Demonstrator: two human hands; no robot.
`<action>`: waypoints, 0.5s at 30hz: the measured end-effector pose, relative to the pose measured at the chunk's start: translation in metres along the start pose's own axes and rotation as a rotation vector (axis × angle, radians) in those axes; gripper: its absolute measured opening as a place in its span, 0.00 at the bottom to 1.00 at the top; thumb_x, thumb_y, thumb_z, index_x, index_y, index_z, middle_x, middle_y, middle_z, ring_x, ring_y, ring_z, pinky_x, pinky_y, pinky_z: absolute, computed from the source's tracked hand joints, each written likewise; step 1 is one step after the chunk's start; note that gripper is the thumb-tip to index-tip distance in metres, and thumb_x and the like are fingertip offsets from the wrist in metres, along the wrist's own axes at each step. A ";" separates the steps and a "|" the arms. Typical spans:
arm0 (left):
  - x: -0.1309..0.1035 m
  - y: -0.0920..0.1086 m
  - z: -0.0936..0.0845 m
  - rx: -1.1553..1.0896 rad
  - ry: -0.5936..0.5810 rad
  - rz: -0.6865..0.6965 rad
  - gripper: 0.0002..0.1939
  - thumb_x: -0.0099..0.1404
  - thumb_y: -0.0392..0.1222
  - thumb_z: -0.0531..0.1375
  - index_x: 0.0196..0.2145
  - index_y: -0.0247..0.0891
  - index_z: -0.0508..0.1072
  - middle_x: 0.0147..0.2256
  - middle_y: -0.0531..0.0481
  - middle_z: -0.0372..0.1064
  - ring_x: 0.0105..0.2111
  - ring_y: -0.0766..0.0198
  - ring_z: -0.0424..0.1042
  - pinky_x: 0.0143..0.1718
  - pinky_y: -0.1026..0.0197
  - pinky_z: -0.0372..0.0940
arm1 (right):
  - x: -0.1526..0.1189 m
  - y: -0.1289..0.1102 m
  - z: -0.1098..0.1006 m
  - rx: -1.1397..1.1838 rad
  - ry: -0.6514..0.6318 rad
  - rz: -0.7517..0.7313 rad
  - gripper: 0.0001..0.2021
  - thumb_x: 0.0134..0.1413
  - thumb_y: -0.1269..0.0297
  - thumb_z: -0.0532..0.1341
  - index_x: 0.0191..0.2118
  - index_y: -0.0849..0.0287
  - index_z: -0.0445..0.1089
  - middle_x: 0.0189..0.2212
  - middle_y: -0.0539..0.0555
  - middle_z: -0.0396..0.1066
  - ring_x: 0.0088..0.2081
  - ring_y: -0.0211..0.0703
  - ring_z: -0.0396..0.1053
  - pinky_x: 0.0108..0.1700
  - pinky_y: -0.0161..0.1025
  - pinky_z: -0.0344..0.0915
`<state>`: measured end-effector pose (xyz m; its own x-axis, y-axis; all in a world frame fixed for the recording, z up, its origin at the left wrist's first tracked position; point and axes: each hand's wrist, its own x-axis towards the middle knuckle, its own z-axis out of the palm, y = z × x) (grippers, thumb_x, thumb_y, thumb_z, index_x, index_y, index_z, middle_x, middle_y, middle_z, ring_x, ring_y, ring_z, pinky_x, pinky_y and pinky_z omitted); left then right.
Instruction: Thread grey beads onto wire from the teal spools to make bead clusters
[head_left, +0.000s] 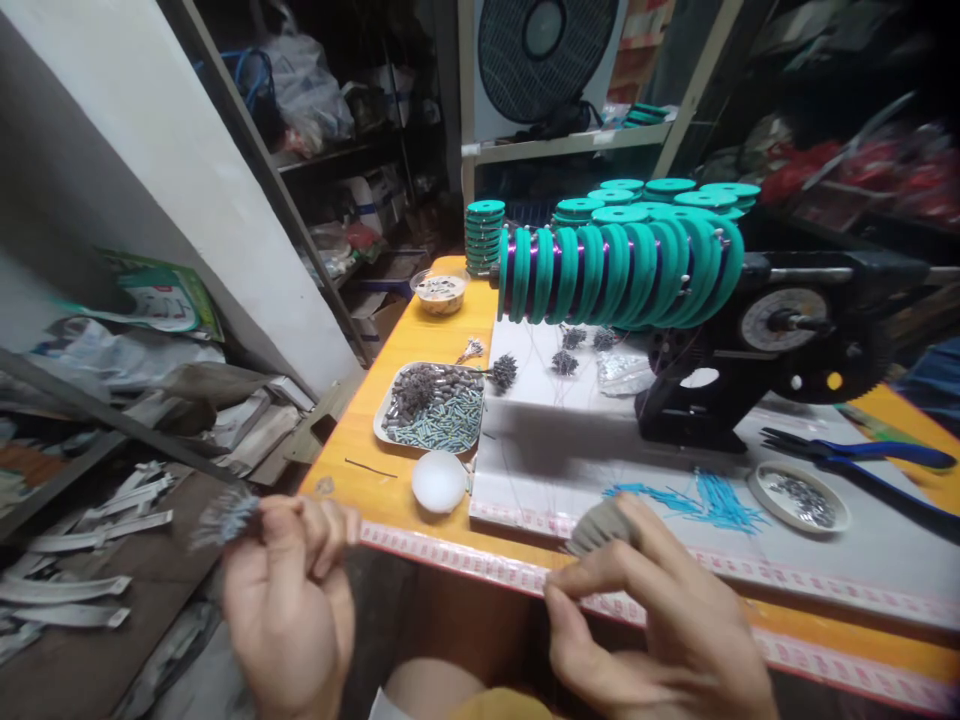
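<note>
My left hand point(289, 590) is closed round a bundle of thin strands point(225, 517), whose pale blue-grey, blurred tips fan out to the left past the thumb. My right hand point(652, 610) is in front of the table's edge, thumb and forefinger pinched together. Whatever lies between those fingertips is too small to make out. A grey, rounded, ribbed piece point(600, 528) shows at the fingers of this hand; its kind is unclear. Green spools point(619, 275) wound with dark purple thread sit in a row on the black winding machine point(697, 390) beyond my hands.
A white tray point(381, 425) holds small metal springs or tubes. Beside it are a white dome-shaped thing point(439, 482) and dark bundles point(504, 372). Blue strips point(705, 503), a round dish of metal bits point(756, 490) and blue-handled pliers point(885, 455) lie right. A measuring tape point(465, 562) edges the table.
</note>
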<state>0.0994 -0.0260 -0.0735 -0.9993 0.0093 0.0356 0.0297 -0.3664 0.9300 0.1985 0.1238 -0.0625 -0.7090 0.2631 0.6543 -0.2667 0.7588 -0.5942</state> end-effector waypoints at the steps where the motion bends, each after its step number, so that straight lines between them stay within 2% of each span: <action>1: 0.010 0.006 -0.003 0.037 0.020 0.107 0.28 0.65 0.51 0.55 0.25 0.31 0.41 0.20 0.57 0.39 0.20 0.84 0.53 0.27 0.73 0.58 | 0.002 0.000 -0.003 -0.019 0.003 -0.010 0.13 0.55 0.74 0.58 0.22 0.73 0.69 0.26 0.57 0.54 0.37 0.17 0.51 0.39 0.16 0.49; 2: 0.020 0.011 -0.006 0.125 -0.025 0.148 0.24 0.65 0.51 0.55 0.26 0.30 0.48 0.22 0.56 0.48 0.23 0.83 0.59 0.33 0.72 0.63 | 0.005 0.000 -0.005 -0.030 0.002 -0.032 0.12 0.55 0.74 0.58 0.22 0.72 0.70 0.26 0.57 0.54 0.37 0.17 0.51 0.39 0.16 0.50; 3: 0.030 0.015 -0.007 0.230 -0.085 0.194 0.18 0.65 0.50 0.55 0.30 0.30 0.56 0.27 0.55 0.59 0.30 0.81 0.67 0.40 0.71 0.66 | 0.007 -0.001 -0.005 -0.021 -0.009 -0.060 0.11 0.55 0.73 0.58 0.24 0.71 0.71 0.27 0.56 0.55 0.37 0.17 0.52 0.38 0.16 0.51; 4: 0.039 0.018 -0.007 0.342 -0.149 0.227 0.16 0.66 0.49 0.55 0.34 0.31 0.60 0.35 0.52 0.67 0.38 0.79 0.71 0.47 0.71 0.67 | 0.010 -0.001 -0.004 -0.008 -0.013 -0.086 0.11 0.56 0.73 0.58 0.24 0.71 0.71 0.27 0.56 0.56 0.36 0.16 0.52 0.38 0.15 0.52; 5: 0.049 0.020 -0.005 0.451 -0.213 0.254 0.15 0.66 0.50 0.55 0.39 0.32 0.62 0.44 0.50 0.69 0.47 0.77 0.72 0.53 0.72 0.66 | 0.011 -0.001 -0.003 0.008 -0.014 -0.098 0.11 0.57 0.73 0.57 0.25 0.70 0.72 0.27 0.56 0.57 0.36 0.16 0.52 0.38 0.15 0.53; 7: 0.067 0.021 0.004 0.629 -0.324 0.316 0.17 0.67 0.51 0.53 0.42 0.33 0.62 0.51 0.47 0.68 0.54 0.76 0.69 0.58 0.73 0.64 | 0.013 -0.001 0.001 0.032 -0.009 -0.084 0.11 0.57 0.73 0.57 0.26 0.70 0.73 0.28 0.56 0.58 0.36 0.15 0.53 0.39 0.14 0.54; 10: 0.086 0.020 0.025 0.777 -0.497 0.371 0.18 0.68 0.51 0.51 0.46 0.33 0.64 0.54 0.45 0.66 0.54 0.75 0.69 0.59 0.70 0.64 | 0.013 0.001 0.002 0.085 -0.053 -0.054 0.06 0.54 0.76 0.59 0.29 0.69 0.74 0.28 0.55 0.58 0.36 0.14 0.54 0.39 0.12 0.56; 12: 0.093 0.019 0.039 0.703 -0.590 0.344 0.17 0.68 0.50 0.50 0.45 0.33 0.64 0.55 0.44 0.66 0.54 0.72 0.70 0.60 0.66 0.66 | 0.011 0.003 0.001 0.109 -0.076 -0.034 0.05 0.52 0.78 0.60 0.30 0.69 0.74 0.28 0.54 0.57 0.36 0.14 0.54 0.39 0.10 0.56; 15: 0.094 0.016 0.052 0.521 -0.622 0.262 0.16 0.68 0.49 0.50 0.39 0.30 0.63 0.56 0.42 0.65 0.55 0.70 0.70 0.59 0.63 0.67 | 0.010 0.005 -0.002 0.112 -0.016 -0.006 0.05 0.53 0.77 0.60 0.28 0.70 0.73 0.28 0.54 0.57 0.37 0.13 0.55 0.40 0.12 0.55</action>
<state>0.0066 0.0171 -0.0364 -0.7693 0.5496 0.3257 0.4167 0.0453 0.9079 0.1912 0.1316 -0.0582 -0.7174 0.2480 0.6511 -0.3420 0.6888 -0.6392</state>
